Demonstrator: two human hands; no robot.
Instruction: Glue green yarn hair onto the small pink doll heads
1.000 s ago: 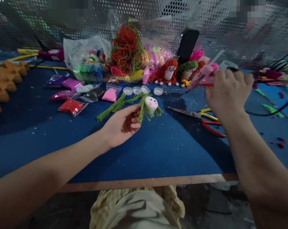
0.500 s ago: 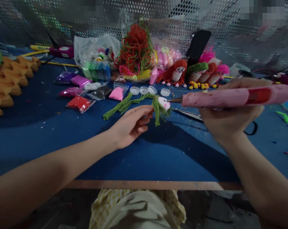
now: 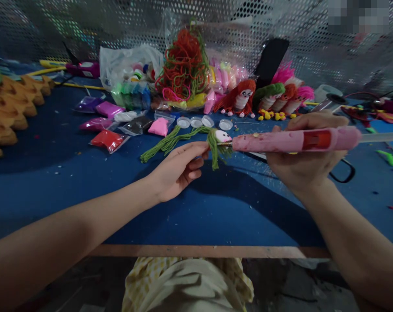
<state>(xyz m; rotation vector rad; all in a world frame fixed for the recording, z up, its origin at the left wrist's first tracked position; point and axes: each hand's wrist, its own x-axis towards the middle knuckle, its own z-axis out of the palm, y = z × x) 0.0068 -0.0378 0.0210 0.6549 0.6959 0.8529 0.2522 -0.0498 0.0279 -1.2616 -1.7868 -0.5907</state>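
Note:
My left hand (image 3: 181, 171) pinches a small doll's head (image 3: 221, 135) by its green yarn hair (image 3: 212, 149), just above the table. The head has a white face with painted eyes and pink cheeks, and a long green yarn tail (image 3: 164, 144) trails to its left. In my right hand (image 3: 300, 171) is a pink glue gun (image 3: 274, 141), held level, with a pale stick (image 3: 381, 137) out of its back. Its metal tip (image 3: 227, 143) lies at the face's lower side; whether it touches I cannot tell. Scissors (image 3: 348, 173) lie partly hidden under my right hand.
Behind my hands are white caps (image 3: 225, 125), bags of coloured clay (image 3: 108, 141), a red and green yarn pile (image 3: 185, 65) and finished yarn dolls (image 3: 242, 100). An orange egg tray (image 3: 14, 108) stands at left. The wooden table edge (image 3: 199, 251) runs in front.
My right hand has brought the glue gun left and slightly down, its tip now at the lower face. The doll's head has tilted slightly. My left hand has barely moved.

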